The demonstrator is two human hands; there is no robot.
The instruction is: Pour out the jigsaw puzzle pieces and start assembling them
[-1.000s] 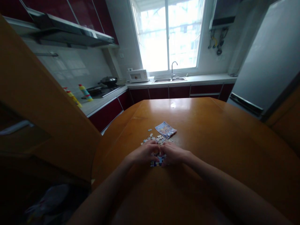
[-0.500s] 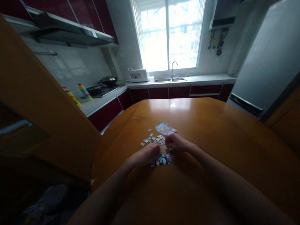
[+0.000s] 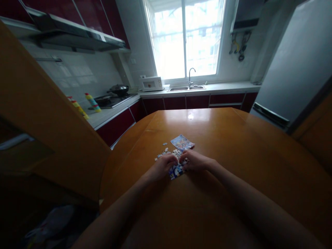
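Observation:
A partly joined jigsaw puzzle [image 3: 177, 172] with a blue and white cartoon figure lies on the table, turned at a slant. My left hand [image 3: 166, 164] is closed at its upper left edge, fingers curled and gripping it. Over the upper right edge, my right hand [image 3: 195, 160] bends its fingers down onto the puzzle; a small piece under these fingertips could be hidden. Loose jigsaw pieces [image 3: 177, 152] lie just beyond both hands, partly covered by them. Behind the pieces rests a printed picture sheet [image 3: 182, 142].
The wooden table [image 3: 220, 131] has a rounded edge. One stray piece [image 3: 165, 144] lies left of the sheet. Farther off are a counter with a sink [image 3: 186, 88], a microwave [image 3: 151, 84], a wok [image 3: 119, 89] on the stove and bottles [image 3: 92, 102]. A fridge [image 3: 293, 65] stands right.
My right hand has come from the loose pieces toward the puzzle's right side. The puzzle has turned counter-clockwise and shifted slightly away from me, and my left hand moved a little forward.

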